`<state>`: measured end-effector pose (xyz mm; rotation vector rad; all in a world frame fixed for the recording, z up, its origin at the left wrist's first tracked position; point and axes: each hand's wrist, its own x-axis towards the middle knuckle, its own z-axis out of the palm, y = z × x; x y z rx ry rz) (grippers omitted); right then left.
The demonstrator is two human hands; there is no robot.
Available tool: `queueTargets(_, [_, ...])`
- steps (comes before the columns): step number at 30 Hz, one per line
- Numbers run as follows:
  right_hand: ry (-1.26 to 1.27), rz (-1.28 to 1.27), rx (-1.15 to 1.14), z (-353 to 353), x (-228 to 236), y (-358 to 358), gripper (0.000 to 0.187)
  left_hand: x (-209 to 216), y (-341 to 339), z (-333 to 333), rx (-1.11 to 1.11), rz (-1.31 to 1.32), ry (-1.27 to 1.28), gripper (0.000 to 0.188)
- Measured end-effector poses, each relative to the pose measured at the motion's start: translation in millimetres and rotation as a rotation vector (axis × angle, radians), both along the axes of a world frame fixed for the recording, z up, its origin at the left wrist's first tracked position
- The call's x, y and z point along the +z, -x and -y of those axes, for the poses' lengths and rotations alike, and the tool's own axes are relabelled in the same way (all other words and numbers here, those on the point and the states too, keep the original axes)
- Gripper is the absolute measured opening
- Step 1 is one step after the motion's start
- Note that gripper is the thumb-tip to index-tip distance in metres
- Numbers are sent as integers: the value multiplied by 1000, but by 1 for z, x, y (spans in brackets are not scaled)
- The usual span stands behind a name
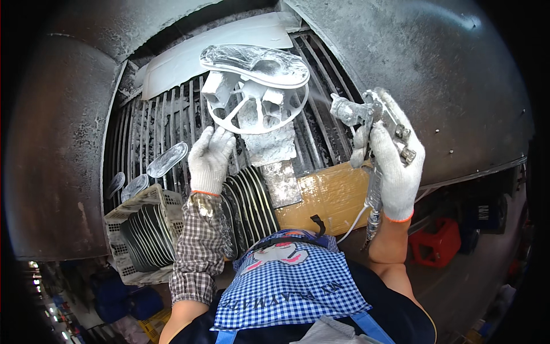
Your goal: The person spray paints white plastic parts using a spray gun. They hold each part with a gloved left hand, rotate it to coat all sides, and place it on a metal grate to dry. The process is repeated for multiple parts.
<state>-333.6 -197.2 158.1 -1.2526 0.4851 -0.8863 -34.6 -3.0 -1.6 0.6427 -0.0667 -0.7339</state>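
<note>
My right hand [398,149], in a white knit glove, is wrapped round a spray gun [358,112] caked in pale coating. Its nozzle points left, and a faint mist shows in front of it. A shoe sole [255,64] with a white rim and a wet, whitish inner face lies on blocks above a spoked wheel stand [259,117]. At the near left rim of the wheel is my gloved left hand [211,157], its fingers stretched out and holding nothing; I cannot tell whether the fingertips touch the rim.
Dark slatted grating [160,117] lies under the stand, between metal booth walls [63,143]. Several dark soles stand in a plastic crate [117,243], with more in a row [252,198] beside my left forearm. Loose soles [167,159] lie left; taped cardboard [332,195] lines the front.
</note>
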Motion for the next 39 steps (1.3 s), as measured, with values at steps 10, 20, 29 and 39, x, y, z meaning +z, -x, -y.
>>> queueTargets(10, [25,20,-14,-19,7,-5,56,-26,41,21,-197,-69,30,45])
queueTargets(20, [18,14,-74,-15,9,-7,54,-15,42,31,-132,-118,47,47])
queueTargets(29, [-55,53,5,-10,-2,-9,53,-15,26,13,-148,-64,71,55])
queueTargets(39, [-6,39,100,-9,-11,-15,56,-3,11,7,-31,-13,-34,51])
